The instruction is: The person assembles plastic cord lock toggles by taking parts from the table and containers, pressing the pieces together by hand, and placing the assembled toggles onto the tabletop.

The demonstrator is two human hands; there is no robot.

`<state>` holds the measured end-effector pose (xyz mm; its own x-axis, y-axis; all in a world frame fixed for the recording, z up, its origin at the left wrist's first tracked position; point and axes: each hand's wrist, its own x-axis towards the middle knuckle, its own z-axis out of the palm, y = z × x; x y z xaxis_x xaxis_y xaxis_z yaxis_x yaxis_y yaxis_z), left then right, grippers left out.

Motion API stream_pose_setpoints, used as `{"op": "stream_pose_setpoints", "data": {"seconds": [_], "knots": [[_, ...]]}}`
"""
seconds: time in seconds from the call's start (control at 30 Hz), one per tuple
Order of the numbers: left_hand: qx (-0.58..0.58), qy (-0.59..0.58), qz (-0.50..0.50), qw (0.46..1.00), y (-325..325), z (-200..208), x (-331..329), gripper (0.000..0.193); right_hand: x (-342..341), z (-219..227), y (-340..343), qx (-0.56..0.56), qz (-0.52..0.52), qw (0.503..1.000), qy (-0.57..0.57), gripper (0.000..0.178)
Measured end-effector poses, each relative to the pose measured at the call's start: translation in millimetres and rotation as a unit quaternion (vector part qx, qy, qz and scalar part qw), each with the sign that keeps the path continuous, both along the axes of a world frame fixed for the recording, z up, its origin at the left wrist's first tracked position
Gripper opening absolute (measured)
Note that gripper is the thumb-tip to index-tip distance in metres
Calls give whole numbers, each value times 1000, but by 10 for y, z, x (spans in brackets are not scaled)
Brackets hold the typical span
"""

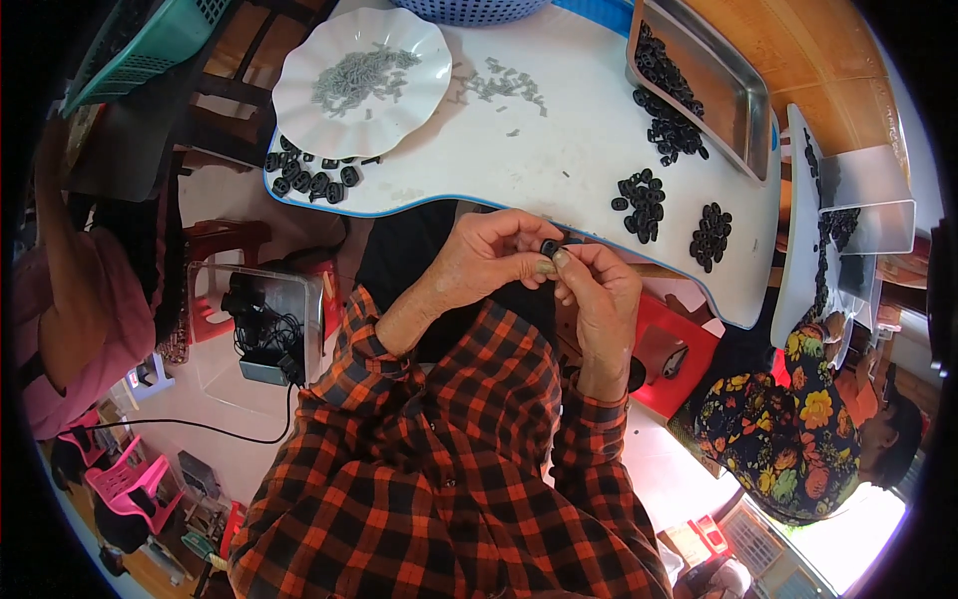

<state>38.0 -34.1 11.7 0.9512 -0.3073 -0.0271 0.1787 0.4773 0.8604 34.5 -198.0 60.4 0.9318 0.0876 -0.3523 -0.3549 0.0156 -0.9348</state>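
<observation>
Just in front of the table's near edge, my left hand (481, 258) and my right hand (603, 298) meet. Between their fingertips is a small black plastic part (549, 248); both hands pinch it, and its far side is hidden by fingers. On the white table (569, 130) beyond lie a pile of oval black parts (639, 205) and a second black pile (711, 238). A wavy-rimmed white plate (299, 118) holds small grey pins (361, 80), and more loose grey pins (504, 85) are scattered beside it. Larger black parts (317, 182) cluster at its near side.
At the far right a metal tray (743, 100) tilts beside spilled black parts. A blue basket (474, 8) stands at the far edge. Clear bin (210, 339) with cables sits left, red stool (664, 344) right. One person (798, 419) is to my right, another (115, 309) left.
</observation>
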Motion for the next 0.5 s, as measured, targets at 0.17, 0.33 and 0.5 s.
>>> {"op": "stream_pose_setpoints", "data": {"seconds": [0.17,0.33,0.5], "knots": [[-11,6,-5,1000,-9,-27,6,28,-32,-42,22,2,-25,1000,-9,15],[-14,12,7,1000,3,1,4,28,-49,-57,39,26,-44,999,-19,13],[-27,26,24,999,19,8,21,28,-63,-48,3,61,-72,996,-3,13]]}}
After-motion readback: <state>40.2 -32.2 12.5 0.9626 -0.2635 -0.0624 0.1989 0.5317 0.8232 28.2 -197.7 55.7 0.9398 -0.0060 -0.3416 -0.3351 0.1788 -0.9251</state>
